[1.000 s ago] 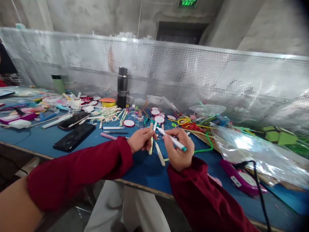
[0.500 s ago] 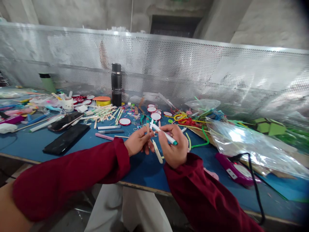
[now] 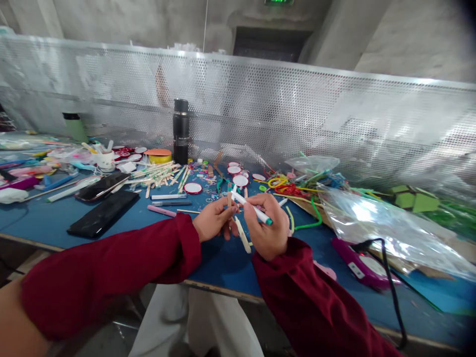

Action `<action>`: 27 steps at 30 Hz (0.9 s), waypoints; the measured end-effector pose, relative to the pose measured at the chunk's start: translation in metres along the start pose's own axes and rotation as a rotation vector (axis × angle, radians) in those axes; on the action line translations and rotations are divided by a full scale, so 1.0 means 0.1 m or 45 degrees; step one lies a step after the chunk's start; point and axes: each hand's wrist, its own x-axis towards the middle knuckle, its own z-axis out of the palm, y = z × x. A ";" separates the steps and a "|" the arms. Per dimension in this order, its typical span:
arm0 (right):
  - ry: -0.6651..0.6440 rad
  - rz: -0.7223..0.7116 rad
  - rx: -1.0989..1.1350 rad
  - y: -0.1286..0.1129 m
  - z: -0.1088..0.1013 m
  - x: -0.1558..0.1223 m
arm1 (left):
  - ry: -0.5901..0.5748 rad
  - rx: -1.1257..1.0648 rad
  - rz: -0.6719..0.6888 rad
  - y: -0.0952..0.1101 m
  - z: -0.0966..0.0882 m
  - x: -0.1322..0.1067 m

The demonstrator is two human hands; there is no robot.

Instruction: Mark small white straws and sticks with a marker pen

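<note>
The left hand (image 3: 215,218) has its fingers closed in a pinch on a narrow wooden craft stick (image 3: 229,194), which stands nearly upright above the thumb. The right hand (image 3: 270,225) grips a white marker (image 3: 256,210) like a pen, fingers closed around the barrel, its green end toward the wrist and its other end pointing at the stick. Both lie close together over the middle of the worktop (image 3: 219,270); whether the marker's tip touches the stick is too small to tell.

The step in hand looks like bringing marker to stick. To do it well, pinch the stick low and firmly so it does not twist, rest the hands against each other for steadiness, and use light, short strokes, clear of the left fingertips.

A pale stick (image 3: 243,238) lies just below, between the hands, and could be nudged by the right hand. Beyond them sit white discs with red rims (image 3: 193,188) and a heap of craft sticks (image 3: 159,174). A black smartphone (image 3: 102,214) lies left. To the right, a green pipe cleaner (image 3: 315,219), a clear plastic bag (image 3: 375,223) and a purple device (image 3: 362,263) crowd the right forearm's side.
</note>
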 end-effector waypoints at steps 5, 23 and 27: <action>-0.020 0.028 -0.032 -0.02 -0.01 0.00 | 0.012 0.020 -0.003 -0.01 0.00 0.00; -0.061 0.008 -0.068 -0.01 0.00 0.01 | 0.002 0.022 0.006 -0.05 -0.01 0.00; -0.065 0.005 -0.079 -0.02 -0.01 0.02 | 0.008 0.012 0.017 -0.04 -0.01 0.00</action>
